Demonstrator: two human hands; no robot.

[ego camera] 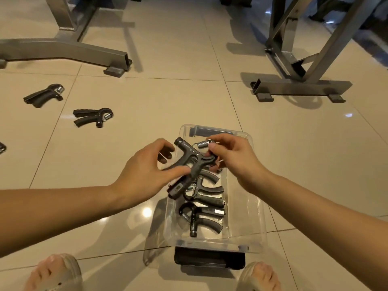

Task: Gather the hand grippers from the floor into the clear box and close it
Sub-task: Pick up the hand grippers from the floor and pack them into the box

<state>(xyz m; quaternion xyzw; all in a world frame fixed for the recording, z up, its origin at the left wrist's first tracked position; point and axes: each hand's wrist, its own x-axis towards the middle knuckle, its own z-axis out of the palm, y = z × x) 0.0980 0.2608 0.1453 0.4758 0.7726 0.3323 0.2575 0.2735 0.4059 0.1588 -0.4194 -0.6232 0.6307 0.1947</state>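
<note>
black hand gripper (192, 158) was held over the clear box (252, 217): right hand (233, 158) pinched its spring end, left hand (142, 171) pinched a handle; other grippers (201, 215) lay inside.

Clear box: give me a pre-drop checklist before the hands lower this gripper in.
1. Grip: ok. The left hand pinches a handle of the held hand gripper, and the right hand pinches its spring end.
2. Position: ok. It hangs over the clear box.
3. Box top open: ok.
4. Room inside: ok. The stored grippers lie along the left side, with bare bottom beside them.
5. Floor cleared: not ok. Floor grippers remain at the left.
6. Lid within reach: cannot tell.
</note>
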